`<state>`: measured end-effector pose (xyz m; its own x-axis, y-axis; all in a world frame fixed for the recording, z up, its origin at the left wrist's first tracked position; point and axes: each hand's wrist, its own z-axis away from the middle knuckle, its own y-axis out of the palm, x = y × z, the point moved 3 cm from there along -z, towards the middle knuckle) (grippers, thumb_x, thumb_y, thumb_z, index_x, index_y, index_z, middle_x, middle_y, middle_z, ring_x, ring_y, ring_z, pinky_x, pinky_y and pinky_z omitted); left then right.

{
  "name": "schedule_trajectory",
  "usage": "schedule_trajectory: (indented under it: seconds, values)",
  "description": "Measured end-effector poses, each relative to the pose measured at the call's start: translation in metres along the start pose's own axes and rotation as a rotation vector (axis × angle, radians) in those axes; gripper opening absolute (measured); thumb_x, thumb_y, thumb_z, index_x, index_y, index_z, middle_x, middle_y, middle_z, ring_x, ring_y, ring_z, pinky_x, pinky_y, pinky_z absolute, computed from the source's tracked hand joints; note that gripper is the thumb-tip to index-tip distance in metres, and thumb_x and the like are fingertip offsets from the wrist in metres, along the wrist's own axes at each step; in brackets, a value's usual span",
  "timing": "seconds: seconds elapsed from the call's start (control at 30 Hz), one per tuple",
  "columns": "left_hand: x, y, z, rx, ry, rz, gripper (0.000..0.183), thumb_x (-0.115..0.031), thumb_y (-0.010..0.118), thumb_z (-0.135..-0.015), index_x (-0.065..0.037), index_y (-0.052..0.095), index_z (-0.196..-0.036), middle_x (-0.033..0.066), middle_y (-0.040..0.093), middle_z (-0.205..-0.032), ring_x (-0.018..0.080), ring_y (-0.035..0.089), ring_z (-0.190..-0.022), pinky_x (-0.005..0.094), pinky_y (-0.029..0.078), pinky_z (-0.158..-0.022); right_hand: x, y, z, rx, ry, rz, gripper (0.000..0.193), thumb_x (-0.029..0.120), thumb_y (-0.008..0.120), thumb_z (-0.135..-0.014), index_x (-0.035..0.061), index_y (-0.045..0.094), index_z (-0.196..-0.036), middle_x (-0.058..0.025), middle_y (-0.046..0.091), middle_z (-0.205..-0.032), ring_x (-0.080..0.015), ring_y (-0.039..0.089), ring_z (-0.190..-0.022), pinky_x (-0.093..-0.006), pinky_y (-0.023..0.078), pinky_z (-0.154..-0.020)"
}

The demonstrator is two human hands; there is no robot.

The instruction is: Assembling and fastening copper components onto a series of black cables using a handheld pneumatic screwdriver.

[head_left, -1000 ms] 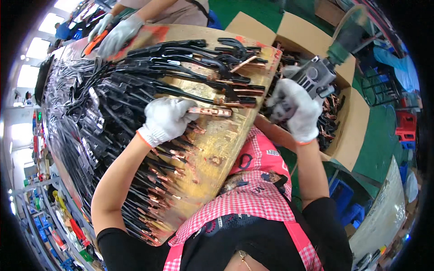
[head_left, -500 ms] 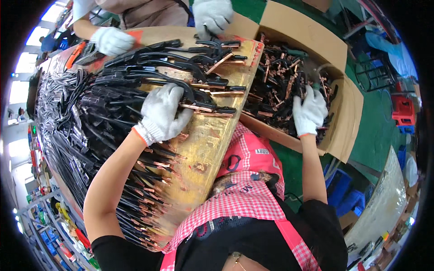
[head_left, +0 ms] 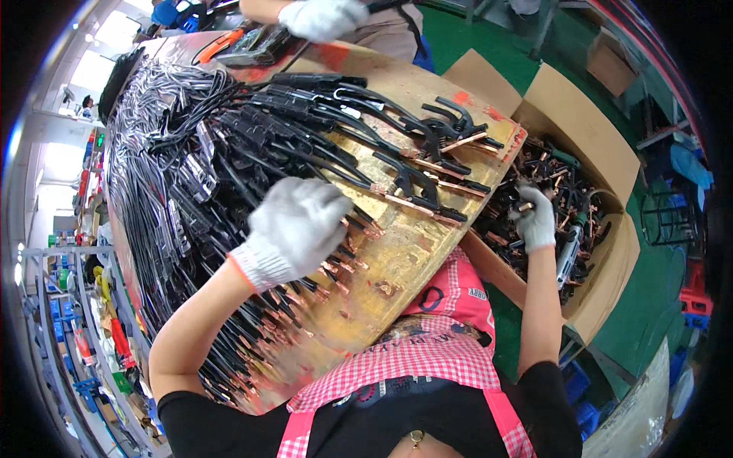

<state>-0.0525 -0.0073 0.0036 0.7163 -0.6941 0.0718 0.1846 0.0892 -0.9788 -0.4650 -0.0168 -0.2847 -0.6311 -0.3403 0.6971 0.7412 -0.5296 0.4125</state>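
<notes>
Gloved left hand [head_left: 296,227] curled over black-handled clamps [head_left: 359,164] on the wooden board [head_left: 416,252], grip hidden beneath glove, gloved right hand [head_left: 534,217] buried in cardboard box [head_left: 603,153], fingers unclear among loose clamps [head_left: 565,175]

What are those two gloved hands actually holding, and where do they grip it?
The left hand rests on the black copper-tipped clamp cables; any grip is hidden. The right hand reaches among the metal parts in the cardboard box; whether it holds one cannot be told.

Knit cloth gloves on left hand [head_left: 294,229] and right hand [head_left: 534,220]; matt black plastic-handled clamps [head_left: 397,164] with coppery metal tips; worn wooden board [head_left: 412,252]; plain cardboard box [head_left: 603,153].
</notes>
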Motion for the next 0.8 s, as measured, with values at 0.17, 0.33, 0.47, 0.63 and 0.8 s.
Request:
schedule_trajectory:
  seconds: [0.17, 0.33, 0.47, 0.63, 0.8]
  values:
    - [-0.003, 0.032, -0.004, -0.061, 0.092, -0.112, 0.033, -0.028, 0.071, -0.078, -0.009, 0.064, -0.104, 0.007, 0.063, -0.099, 0.0257, 0.062, -0.096, 0.0411, 0.05, -0.086, 0.006, 0.018, 0.103, -0.09, -0.334, -0.16, 0.018, 0.0, 0.063, -0.078, 0.0013, 0.065, -0.095, -0.0072, 0.063, -0.087, -0.0213, 0.065, -0.081, -0.0389, 0.056, -0.075]
    - [0.005, 0.026, 0.03, -0.052, 0.198, -0.02, 0.027, -0.033, 0.07, -0.081, -0.009, 0.064, -0.089, 0.0081, 0.061, -0.085, 0.0274, 0.063, -0.085, 0.042, 0.05, -0.079, 0.019, 0.095, 0.19, 0.359, -0.341, 0.167, 0.04, -0.007, 0.057, -0.066, -0.0041, 0.064, -0.105, -0.0116, 0.068, -0.099, -0.0246, 0.068, -0.09, -0.034, 0.055, -0.088]
    - [-0.001, 0.019, 0.012, 0.045, 0.049, -0.028, 0.031, -0.037, 0.065, -0.086, -0.009, 0.063, -0.099, 0.012, 0.064, -0.085, 0.0311, 0.067, -0.08, 0.0448, 0.055, -0.07, -0.004, 0.148, 0.202, 0.563, -0.135, 0.566, 0.052, 0.004, 0.064, -0.075, 0.0046, 0.062, -0.127, -0.0107, 0.07, -0.115, -0.0201, 0.068, -0.102, -0.0314, 0.053, -0.093]
    - [0.007, 0.056, -0.036, 0.078, 0.023, -0.247, 0.018, -0.026, 0.064, -0.086, -0.012, 0.062, -0.096, 0.0126, 0.066, -0.092, 0.0319, 0.07, -0.085, 0.0454, 0.057, -0.065, -0.016, 0.181, 0.21, 0.445, -0.608, 1.152, 0.038, 0.028, 0.067, -0.091, 0.0132, 0.062, -0.125, -0.018, 0.068, -0.111, -0.0334, 0.07, -0.092, -0.0433, 0.056, -0.081]
    - [0.015, 0.046, -0.032, -0.299, 0.252, -0.006, 0.022, -0.029, 0.075, -0.076, -0.012, 0.067, -0.087, 0.0072, 0.065, -0.094, 0.0312, 0.064, -0.09, 0.045, 0.05, -0.08, -0.025, 0.171, 0.215, 0.349, -1.083, 1.403, 0.03, 0.034, 0.067, -0.094, 0.0137, 0.062, -0.116, -0.0113, 0.064, -0.098, -0.0317, 0.069, -0.08, -0.0419, 0.055, -0.068]
